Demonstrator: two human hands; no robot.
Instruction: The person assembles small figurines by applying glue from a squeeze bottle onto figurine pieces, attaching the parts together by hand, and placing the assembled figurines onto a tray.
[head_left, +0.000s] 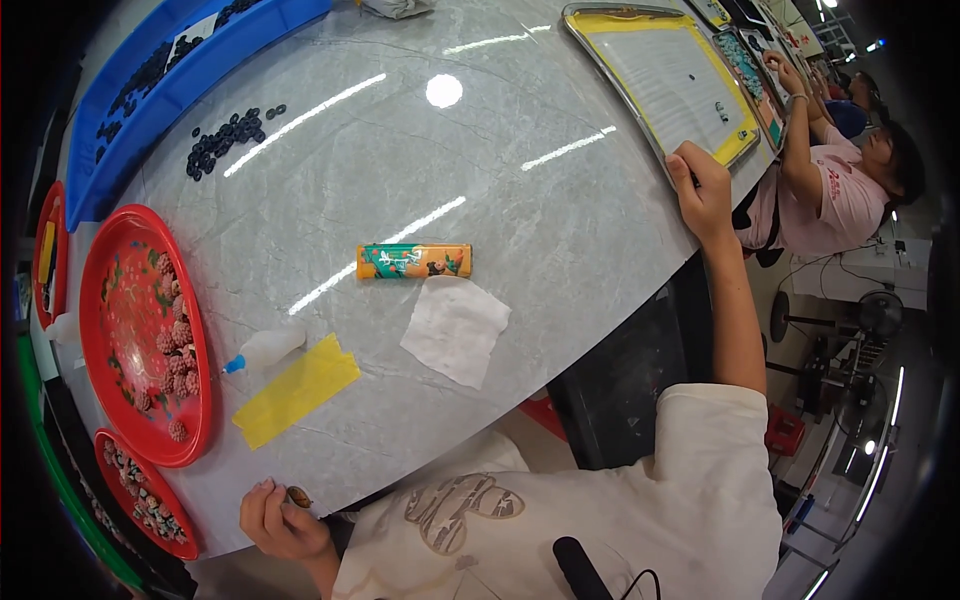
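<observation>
Left hand (280, 520) pinched a small round brown piece (298, 496) at the table's (560, 240) near edge. Right hand (703, 190) gripped the corner of a yellow-rimmed metal tray (640, 130) far right. Yellow sheet (295, 390), glue bottle (265, 350) and red tray (100, 300) lay near the left hand.

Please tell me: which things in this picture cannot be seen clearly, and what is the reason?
- Small round brown object in the left hand, head view: fingers partly cover it, too small to identify.
- Two tiny dark pieces on the yellow-rimmed metal tray under the right hand: too small.
- Second round red plastic tray: cut by the fisheye rim.
</observation>
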